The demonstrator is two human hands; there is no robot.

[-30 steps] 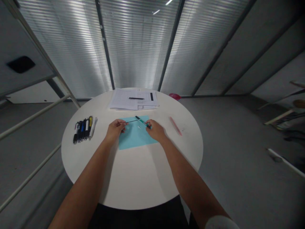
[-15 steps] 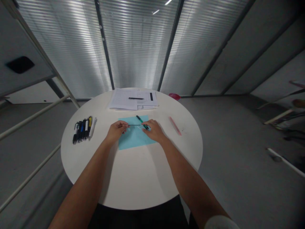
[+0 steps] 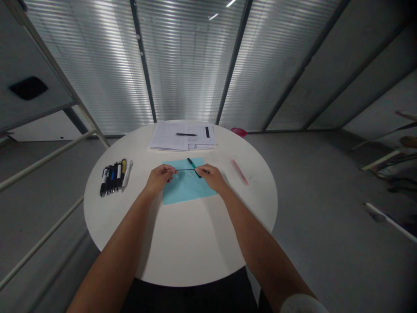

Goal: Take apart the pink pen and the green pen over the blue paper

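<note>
A thin black pen refill (image 3: 185, 169) stretches level between my two hands, over a light-blue sheet (image 3: 184, 191). My left hand (image 3: 159, 176) pinches its left end between thumb and fingers. At the other end, the fingertips of my right hand (image 3: 210, 176) are closed on the refill. A dark pen piece with a green part (image 3: 191, 163) lies slanted on the sheet, partly hidden by my right hand. Small clear or white bits (image 3: 190, 174) lie on the sheet between the hands, too small to name.
On the round white table (image 3: 182, 248), several pens (image 3: 114, 177) lie in a row at the left. A black pen (image 3: 186, 134) rests on stacked papers (image 3: 167, 141) at the back. A pink pen-like stick (image 3: 239, 172) lies at the right.
My right hand's fingers have closed on the right end of the refill, where they were more spread before. The left hand has stayed almost in place.
</note>
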